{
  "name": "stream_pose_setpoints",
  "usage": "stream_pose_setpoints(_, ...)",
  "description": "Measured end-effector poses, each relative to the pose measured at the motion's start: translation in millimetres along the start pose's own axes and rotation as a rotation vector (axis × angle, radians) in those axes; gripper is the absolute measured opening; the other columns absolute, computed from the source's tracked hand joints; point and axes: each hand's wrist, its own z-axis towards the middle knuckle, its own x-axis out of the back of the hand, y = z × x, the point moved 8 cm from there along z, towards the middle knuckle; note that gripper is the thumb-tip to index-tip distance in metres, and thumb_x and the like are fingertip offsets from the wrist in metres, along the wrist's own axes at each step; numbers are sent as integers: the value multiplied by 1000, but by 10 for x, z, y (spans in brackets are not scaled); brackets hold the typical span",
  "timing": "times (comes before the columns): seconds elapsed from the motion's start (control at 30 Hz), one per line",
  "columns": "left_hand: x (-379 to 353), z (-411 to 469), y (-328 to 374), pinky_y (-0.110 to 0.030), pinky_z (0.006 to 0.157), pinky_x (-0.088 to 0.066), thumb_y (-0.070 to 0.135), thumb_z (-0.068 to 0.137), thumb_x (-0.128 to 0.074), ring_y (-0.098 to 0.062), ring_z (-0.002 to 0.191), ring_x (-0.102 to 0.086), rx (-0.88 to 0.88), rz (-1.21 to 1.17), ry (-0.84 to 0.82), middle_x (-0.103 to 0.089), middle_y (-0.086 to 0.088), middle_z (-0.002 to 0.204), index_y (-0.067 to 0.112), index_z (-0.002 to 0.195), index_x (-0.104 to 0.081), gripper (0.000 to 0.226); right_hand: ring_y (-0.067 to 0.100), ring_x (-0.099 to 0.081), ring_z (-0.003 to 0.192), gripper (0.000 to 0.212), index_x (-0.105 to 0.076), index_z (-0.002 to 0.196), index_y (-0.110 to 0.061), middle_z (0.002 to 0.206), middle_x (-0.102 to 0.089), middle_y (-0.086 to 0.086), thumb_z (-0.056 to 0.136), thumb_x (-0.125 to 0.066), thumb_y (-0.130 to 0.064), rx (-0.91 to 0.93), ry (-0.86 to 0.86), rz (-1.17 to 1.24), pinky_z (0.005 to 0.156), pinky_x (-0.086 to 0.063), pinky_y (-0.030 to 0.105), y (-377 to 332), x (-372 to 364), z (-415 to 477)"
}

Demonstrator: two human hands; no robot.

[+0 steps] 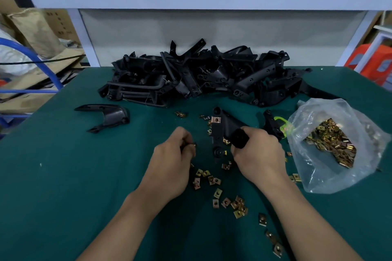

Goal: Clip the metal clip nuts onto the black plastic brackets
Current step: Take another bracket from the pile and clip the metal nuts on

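My right hand (pixel 257 152) grips a black plastic bracket (pixel 221 129) upright on the green mat; a metal clip nut (pixel 216 119) sits clipped near its top end. My left hand (pixel 171 161) pinches a small metal clip nut (pixel 193 144) at its fingertips, just left of the bracket. Several loose brass-coloured clip nuts (pixel 214 180) lie scattered on the mat between and below my hands.
A big pile of black brackets (pixel 191 76) fills the back of the green mat (pixel 63 176). One bracket (pixel 106 115) lies alone at left. A clear plastic bag of clip nuts (pixel 331 144) sits at right, beside another bracket (pixel 272 127) and a green tag (pixel 284 125).
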Motion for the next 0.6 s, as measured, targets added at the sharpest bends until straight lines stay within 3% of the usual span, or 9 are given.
stream_pose_setpoints(0.13,-14,-1,-56,-23,61,-47,13,104,-50,-9,73,-61,34,1,-2,-66,8,74,35,92,-64,28,24,-62,70,16,-59,76,-33,68,-62,-9,84,-71,-26,1,-37,2,66,-53,36,-13,-30,-18)
stream_pose_setpoints(0.23,-36,7,-95,-14,57,-45,12,103,-52,-4,72,-61,61,0,-2,-67,10,73,36,87,-65,32,23,-64,71,19,-57,76,-36,70,-63,-9,85,-72,-28,8,-52,8,67,-56,37,-18,-39,-22)
stream_pose_setpoints(0.37,-25,12,-101,-2,62,-43,16,99,-63,11,82,-62,84,-20,21,-69,20,78,44,83,-63,32,25,-66,77,10,-66,88,-37,78,-67,-6,84,-74,-34,14,-96,5,70,-57,37,-40,-58,-8)
stream_pose_setpoints(0.5,-18,16,-131,4,64,-40,18,94,-73,22,83,-59,107,-18,36,-67,27,79,43,83,-68,28,15,-67,73,19,-71,79,-34,74,-70,-9,75,-84,-49,39,-356,37,66,-58,35,-8,-82,5)
stream_pose_setpoints(0.6,-23,21,-192,2,61,-42,21,90,-79,19,77,-62,143,-41,39,-69,26,74,42,80,-71,25,14,-67,70,25,-73,82,-32,75,-69,-6,68,-90,-43,60,-464,-50,61,-56,33,2,-99,-60)
